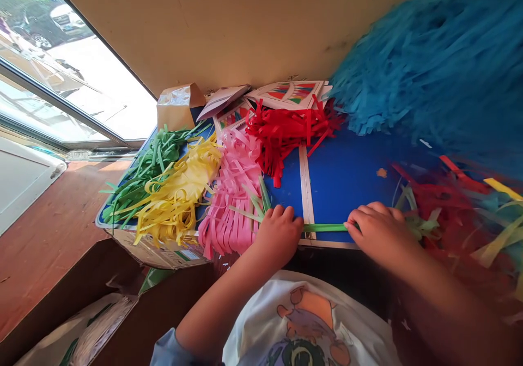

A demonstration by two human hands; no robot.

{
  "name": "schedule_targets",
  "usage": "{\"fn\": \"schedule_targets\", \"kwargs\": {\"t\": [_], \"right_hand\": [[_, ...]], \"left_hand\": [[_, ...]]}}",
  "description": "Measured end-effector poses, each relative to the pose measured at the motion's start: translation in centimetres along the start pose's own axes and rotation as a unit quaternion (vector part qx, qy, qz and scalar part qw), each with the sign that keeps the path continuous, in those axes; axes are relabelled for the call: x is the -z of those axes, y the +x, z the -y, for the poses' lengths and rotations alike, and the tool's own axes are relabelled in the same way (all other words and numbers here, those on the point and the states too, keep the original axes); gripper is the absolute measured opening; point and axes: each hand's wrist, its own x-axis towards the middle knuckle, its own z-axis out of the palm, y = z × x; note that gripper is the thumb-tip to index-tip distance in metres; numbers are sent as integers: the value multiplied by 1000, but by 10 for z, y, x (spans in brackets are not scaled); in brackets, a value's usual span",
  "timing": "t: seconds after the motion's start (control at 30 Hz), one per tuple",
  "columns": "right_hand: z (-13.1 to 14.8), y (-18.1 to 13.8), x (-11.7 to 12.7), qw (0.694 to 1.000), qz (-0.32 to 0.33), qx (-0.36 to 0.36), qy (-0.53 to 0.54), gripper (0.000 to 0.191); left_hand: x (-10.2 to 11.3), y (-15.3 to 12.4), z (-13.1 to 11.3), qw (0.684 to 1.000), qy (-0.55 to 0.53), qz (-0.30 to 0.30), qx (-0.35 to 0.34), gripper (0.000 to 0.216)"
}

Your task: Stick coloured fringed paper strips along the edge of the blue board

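My left hand (278, 230) and my right hand (378, 230) rest at the near edge of a blue table (347, 175). Between them stretches a green paper strip (324, 227). Both hands are closed in a pinch, one on each end of it. Just left of my left hand lie a few loose pale green strips (255, 202) on a pile of pink strips (231, 197). Beside my right hand sits a tangle of mixed coloured strips (461, 219).
Piles of yellow strips (180, 191), green strips (143, 175) and red strips (286, 129) cover the table's left and back. A big blue fringed mass (433, 61) fills the right. Printed cards (290, 93) and a brown bag (177, 104) lie by the wall. An open cardboard box (81, 311) stands below left.
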Motion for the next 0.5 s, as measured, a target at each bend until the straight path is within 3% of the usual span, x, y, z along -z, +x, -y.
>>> {"fn": "schedule_targets", "kwargs": {"t": [0.27,0.37,0.5], "right_hand": [[9,2,2,999,8,-12,-40,23],[14,0,5,991,-55,-28,-122,14],[15,-3,10,979,-107,-27,-170,13]], "left_hand": [[12,7,0,999,32,23,-20,13],[11,9,-4,998,52,-17,-14,15],[5,8,-16,985,72,-97,-124,30]]}}
